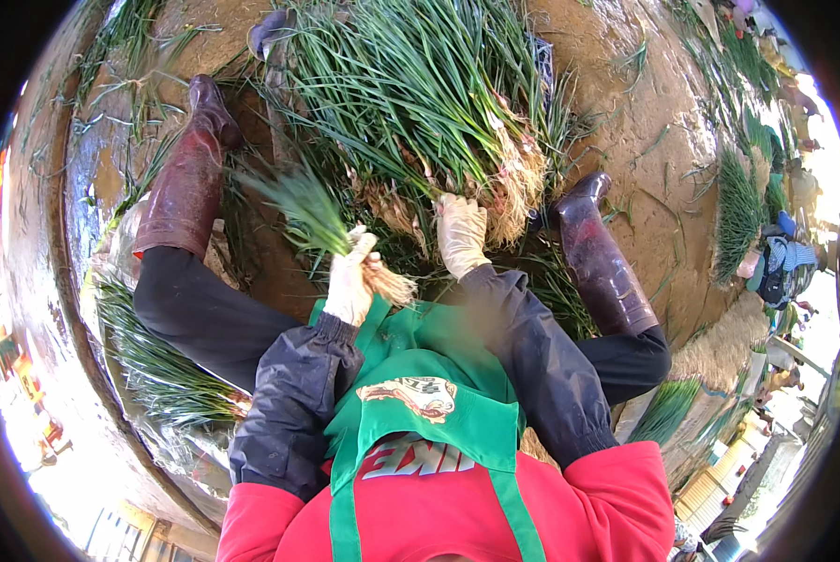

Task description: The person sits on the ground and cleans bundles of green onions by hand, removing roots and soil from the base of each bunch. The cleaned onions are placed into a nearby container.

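Note:
Before me lies a big heap of green onions [420, 91], leaves pointing away and pale, stringy roots towards me. My left hand [347, 277], in a whitish glove, grips a small bunch of green onions [316, 214] over my lap. The leaves of that bunch are blurred and its roots hang out to the right. My right hand [460, 235], gloved the same way, is curled at the near edge of the heap. Its fingers close on a green onion stalk [420, 184] there; most of their grip is hidden behind the knuckles.
My rubber boots [181, 183] flank the heap on wet brown ground [623, 133]. More green onions [174, 365] lie by my left thigh. At the right, further bundles [736, 218] line the ground near other people [785, 260]. A green apron [427, 358] covers my lap.

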{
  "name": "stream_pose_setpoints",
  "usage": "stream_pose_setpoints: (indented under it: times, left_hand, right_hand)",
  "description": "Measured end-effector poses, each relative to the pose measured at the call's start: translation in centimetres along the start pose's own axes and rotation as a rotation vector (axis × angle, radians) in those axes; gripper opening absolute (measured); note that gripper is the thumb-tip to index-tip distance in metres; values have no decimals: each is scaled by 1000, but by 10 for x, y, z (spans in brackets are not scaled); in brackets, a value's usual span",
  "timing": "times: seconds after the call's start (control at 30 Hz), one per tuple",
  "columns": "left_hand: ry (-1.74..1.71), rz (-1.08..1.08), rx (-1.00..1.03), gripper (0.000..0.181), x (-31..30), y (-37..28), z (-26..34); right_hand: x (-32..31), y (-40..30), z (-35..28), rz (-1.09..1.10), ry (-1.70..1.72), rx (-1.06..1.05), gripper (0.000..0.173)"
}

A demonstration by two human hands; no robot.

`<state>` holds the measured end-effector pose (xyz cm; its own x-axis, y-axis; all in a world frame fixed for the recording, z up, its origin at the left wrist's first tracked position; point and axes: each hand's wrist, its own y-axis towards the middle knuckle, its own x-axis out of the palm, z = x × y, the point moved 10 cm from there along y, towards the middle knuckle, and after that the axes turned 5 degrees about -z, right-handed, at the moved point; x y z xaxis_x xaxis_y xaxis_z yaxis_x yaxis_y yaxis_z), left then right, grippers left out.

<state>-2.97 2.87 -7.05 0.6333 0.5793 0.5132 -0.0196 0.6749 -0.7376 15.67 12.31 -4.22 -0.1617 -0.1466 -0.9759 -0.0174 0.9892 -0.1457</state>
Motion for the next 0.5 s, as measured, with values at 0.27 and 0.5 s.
stream_pose_setpoints:
  times: [0.27, 0.5]
  left_hand:
    - [132, -104, -63, 6, 25, 71, -50]
    - [86, -120, 28, 17, 25, 47, -23]
  right_hand:
    - [-20, -31, -37, -112, 266, -218, 22]
    - [29, -22, -8, -328, 140, -138, 27]
